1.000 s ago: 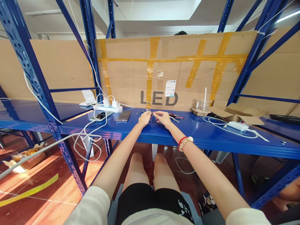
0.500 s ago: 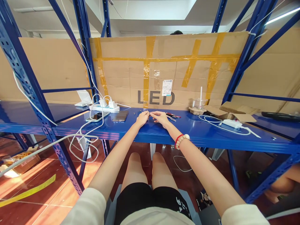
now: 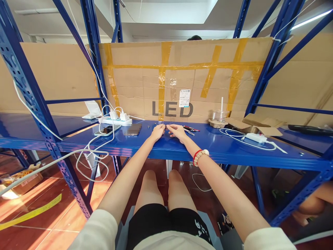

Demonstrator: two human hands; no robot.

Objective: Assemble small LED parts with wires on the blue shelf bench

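My left hand (image 3: 158,131) and my right hand (image 3: 176,131) meet at the fingertips over the blue shelf surface (image 3: 140,144). Both hands have their fingers closed in a pinch, and whatever lies between the fingertips is too small to make out. Just right of my right hand lie several pens and slim tools (image 3: 191,130), red and dark. Small bits (image 3: 148,126) sit on the surface beyond my left hand. A red and beaded bracelet (image 3: 200,157) is on my right wrist.
At the left are a white power strip (image 3: 117,120), a phone (image 3: 107,130) and looping cables. A flat dark item (image 3: 132,130) lies nearer. To the right stand a plastic cup (image 3: 219,116) and a white adapter (image 3: 256,138). Cardboard (image 3: 140,83) rises behind; blue posts flank it.
The view has shifted very slightly. Both hands stay together at the same place, with hardly any change in the fingers.
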